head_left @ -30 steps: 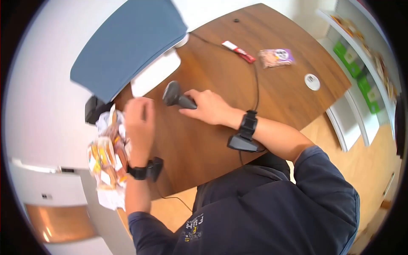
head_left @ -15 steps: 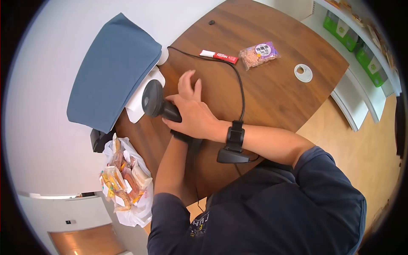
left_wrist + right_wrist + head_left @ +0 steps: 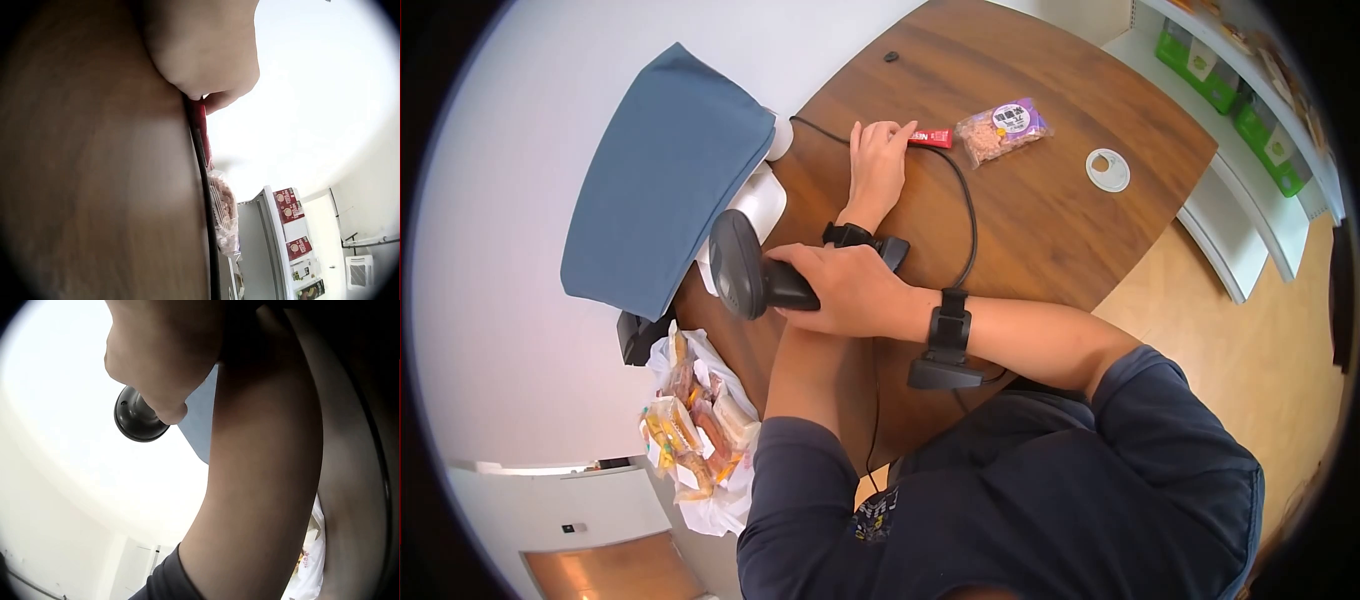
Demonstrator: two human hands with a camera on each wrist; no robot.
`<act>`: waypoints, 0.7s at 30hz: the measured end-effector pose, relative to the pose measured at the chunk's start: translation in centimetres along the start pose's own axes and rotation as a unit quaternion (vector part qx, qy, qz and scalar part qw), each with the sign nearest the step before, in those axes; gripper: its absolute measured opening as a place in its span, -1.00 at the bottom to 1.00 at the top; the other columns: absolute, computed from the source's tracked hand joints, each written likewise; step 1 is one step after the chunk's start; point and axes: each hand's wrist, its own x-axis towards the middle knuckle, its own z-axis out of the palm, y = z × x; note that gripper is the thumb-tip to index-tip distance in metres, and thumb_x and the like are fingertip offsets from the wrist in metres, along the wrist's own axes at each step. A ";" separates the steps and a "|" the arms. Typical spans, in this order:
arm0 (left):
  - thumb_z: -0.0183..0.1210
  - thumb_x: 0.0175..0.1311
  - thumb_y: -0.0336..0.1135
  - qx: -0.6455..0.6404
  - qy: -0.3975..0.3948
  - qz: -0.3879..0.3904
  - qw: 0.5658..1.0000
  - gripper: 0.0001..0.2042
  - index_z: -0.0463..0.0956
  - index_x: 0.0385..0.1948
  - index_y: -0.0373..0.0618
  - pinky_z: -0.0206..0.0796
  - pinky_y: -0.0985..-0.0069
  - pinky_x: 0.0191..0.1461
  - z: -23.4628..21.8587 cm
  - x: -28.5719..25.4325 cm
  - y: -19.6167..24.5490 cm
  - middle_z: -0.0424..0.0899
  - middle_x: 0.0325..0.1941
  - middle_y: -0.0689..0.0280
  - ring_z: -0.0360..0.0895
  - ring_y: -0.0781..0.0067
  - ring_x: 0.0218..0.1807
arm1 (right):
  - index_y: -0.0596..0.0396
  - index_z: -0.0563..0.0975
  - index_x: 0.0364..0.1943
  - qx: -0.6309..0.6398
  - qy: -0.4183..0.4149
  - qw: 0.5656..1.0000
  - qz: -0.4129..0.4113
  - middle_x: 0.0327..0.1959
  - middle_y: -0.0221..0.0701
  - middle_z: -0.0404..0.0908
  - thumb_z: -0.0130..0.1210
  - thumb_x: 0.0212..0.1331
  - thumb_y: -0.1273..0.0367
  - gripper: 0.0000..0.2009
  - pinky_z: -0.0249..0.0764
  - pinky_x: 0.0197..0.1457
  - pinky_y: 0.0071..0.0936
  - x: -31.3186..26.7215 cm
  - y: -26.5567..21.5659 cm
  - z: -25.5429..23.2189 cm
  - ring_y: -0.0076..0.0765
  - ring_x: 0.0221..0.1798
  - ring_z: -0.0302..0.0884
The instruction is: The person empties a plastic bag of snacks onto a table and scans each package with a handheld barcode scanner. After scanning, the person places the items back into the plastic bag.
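Note:
My right hand (image 3: 855,290) grips the handle of a dark grey handheld barcode scanner (image 3: 738,265), held over my left forearm with its head facing left. In the right wrist view the scanner's rounded head (image 3: 140,419) shows beneath the fingers. Reaching out under the right arm, my left hand (image 3: 878,170) has its fingers and thumb curled on the near end of a red and white stick packet (image 3: 932,138), covering its white part. The left wrist view shows the packet's red end (image 3: 201,125) sticking out from the fingertips, low at the table surface.
A purple-labelled bag of pink snacks (image 3: 1000,132) lies right of the packet, near a white round disc (image 3: 1108,170). A black cable (image 3: 972,215) curves across the wooden table (image 3: 1060,230). A blue-covered device (image 3: 665,190) and a plastic bag of packaged breads (image 3: 700,430) are at the left.
My left hand has gone from beside the bread bag, under the right arm, to the stick packet and taken hold of it. The scanner in my right hand has moved left and down.

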 end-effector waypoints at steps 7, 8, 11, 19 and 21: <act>0.10 0.16 -0.50 0.072 0.008 0.077 0.994 -0.74 0.55 -0.09 -0.14 0.06 -0.03 0.41 -1.0 0.3 0.2 0.46 -0.13 0.28 0.40 0.24 0.07 | 0.12 0.43 0.05 -0.001 -0.048 0.999 0.019 -0.36 -0.19 0.67 0.25 0.04 0.20 -0.50 0.55 -0.32 -0.26 0.2 -1.0 -1.1 -0.05 -0.38 0.65; 0.10 0.16 -0.49 0.067 0.024 0.064 0.995 -0.79 0.54 -0.16 -0.14 0.06 -0.03 0.41 -1.2 0.1 0.4 0.47 -0.14 0.27 0.40 0.23 0.06 | 0.12 0.43 0.05 -0.002 -0.047 0.999 0.019 -0.36 -0.19 0.67 0.25 0.04 0.20 -0.50 0.55 -0.32 -0.26 0.1 -0.9 -0.9 -0.05 -0.38 0.65; 0.11 0.17 -0.47 0.039 0.100 0.002 0.994 -0.86 0.51 -0.24 -0.14 0.12 -0.02 0.36 -1.6 -0.7 0.0 0.50 -0.19 0.24 0.44 0.17 0.00 | 0.05 0.44 0.09 0.018 -0.048 0.999 -0.015 -0.39 -0.25 0.66 0.30 0.02 0.24 -0.48 0.55 -0.32 -0.29 -0.3 -0.3 -0.2 -0.12 -0.37 0.66; 0.01 0.48 -0.07 -0.446 0.322 -0.470 0.691 -0.70 0.44 -0.15 -0.16 0.39 0.49 -0.34 -10.6 -11.0 -2.6 0.50 -0.44 0.34 0.49 0.45 -0.42 | -0.02 0.43 0.12 -0.036 -0.151 0.987 -0.027 -0.26 -0.28 0.68 0.31 0.02 0.18 -0.45 0.59 -0.26 -0.28 -1.0 -0.9 -0.2 -0.10 -0.30 0.67; 0.01 0.47 -0.04 -0.772 0.162 -0.289 0.542 -0.65 0.45 -0.02 -0.16 0.35 0.64 -0.32 -11.8 -16.9 -4.0 0.49 -0.45 0.33 0.49 0.49 -0.41 | -0.03 0.42 0.13 -0.036 -0.168 0.985 -0.019 -0.25 -0.28 0.69 0.31 0.01 0.18 -0.44 0.59 -0.27 -0.27 -0.9 -1.7 -0.5 -0.08 -0.29 0.67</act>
